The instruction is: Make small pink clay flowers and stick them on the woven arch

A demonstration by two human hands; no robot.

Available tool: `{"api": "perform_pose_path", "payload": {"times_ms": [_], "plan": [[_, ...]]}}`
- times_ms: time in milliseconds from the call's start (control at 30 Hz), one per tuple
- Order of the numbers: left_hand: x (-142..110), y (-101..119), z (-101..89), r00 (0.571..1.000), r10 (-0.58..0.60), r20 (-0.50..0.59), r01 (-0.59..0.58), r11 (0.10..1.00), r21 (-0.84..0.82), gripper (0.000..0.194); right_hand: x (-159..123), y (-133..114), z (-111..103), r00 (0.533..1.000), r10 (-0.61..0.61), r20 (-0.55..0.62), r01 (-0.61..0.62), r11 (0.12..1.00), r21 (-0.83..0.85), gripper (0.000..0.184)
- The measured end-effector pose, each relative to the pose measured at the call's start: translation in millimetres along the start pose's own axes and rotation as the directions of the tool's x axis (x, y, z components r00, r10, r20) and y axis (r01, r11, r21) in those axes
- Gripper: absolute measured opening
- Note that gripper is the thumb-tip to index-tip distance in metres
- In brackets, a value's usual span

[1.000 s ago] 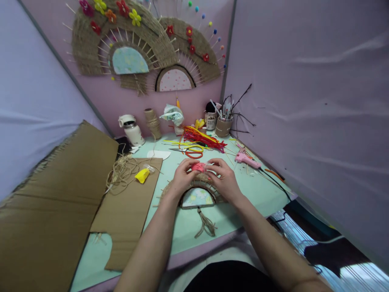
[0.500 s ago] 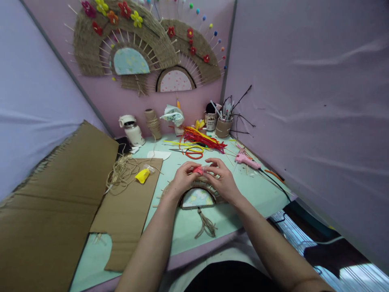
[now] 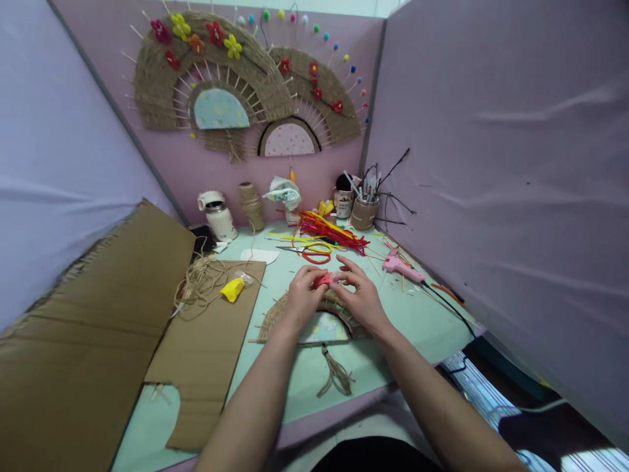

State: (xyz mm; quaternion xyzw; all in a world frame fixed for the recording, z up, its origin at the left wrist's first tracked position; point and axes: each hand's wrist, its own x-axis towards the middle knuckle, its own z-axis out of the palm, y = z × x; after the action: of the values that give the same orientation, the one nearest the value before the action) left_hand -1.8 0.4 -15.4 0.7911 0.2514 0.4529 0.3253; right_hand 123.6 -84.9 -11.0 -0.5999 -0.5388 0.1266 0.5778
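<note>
Between my hands is a small coral-pink packet [image 3: 323, 280], with a clear, whitish edge at its right end; its contents are too small to make out. My left hand [image 3: 305, 296] pinches its left side between thumb and fingers. At the right end, my right hand [image 3: 361, 295] grips it with thumb and forefinger, other fingers raised. Below both hands a woven twine fan [image 3: 272, 321] lies on the table, partly hidden by my forearms. Its half-round centre [image 3: 324, 328] has pale blue patterned cloth, and a twine tassel [image 3: 335, 373] hangs toward me.
Scissors [image 3: 314, 254] and red and yellow pipe cleaners [image 3: 334, 231] lie beyond my hands. A pink glue gun [image 3: 403, 267] with a cord is at right. On the left, cardboard [image 3: 206, 367] bears loose twine [image 3: 201, 282] and a yellow packet [image 3: 232, 289]. A bottle [image 3: 221, 219] stands behind.
The view has tilted slightly upward, so the scene sits a little lower. My hands keep hold of the pink packet, my left hand slightly turned, and more of the packet shows.
</note>
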Motion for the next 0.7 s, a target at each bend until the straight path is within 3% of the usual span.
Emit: {"api": "perform_pose_path", "payload": {"times_ms": [233, 467, 600, 700], "plan": [[-2, 0, 1.8, 0.999, 0.036, -0.002, -0.035, 0.998, 0.054, 0.022, 0, 3, 2, 0.999, -0.031, -0.011, 0.030, 0.995, -0.094, 0.007], [1, -1, -0.5, 0.999, -0.048, 0.013, 0.046, 0.993, 0.104, 0.021, 1, 5, -4, 0.996, -0.071, -0.057, 0.062, 0.987, -0.149, 0.009], [6, -14, -9.7, 0.979, -0.181, -0.097, 0.198, 0.954, 0.225, 0.020, 3, 2, -10, 0.980, 0.173, -0.101, -0.163, 0.982, 0.099, 0.011], [8, -29, -19.0, 0.936, -0.290, -0.200, 0.345, 0.866, 0.361, 0.033, 5, -3, -13, 0.916, 0.401, 0.018, -0.369, 0.825, 0.429, 0.021]]}}
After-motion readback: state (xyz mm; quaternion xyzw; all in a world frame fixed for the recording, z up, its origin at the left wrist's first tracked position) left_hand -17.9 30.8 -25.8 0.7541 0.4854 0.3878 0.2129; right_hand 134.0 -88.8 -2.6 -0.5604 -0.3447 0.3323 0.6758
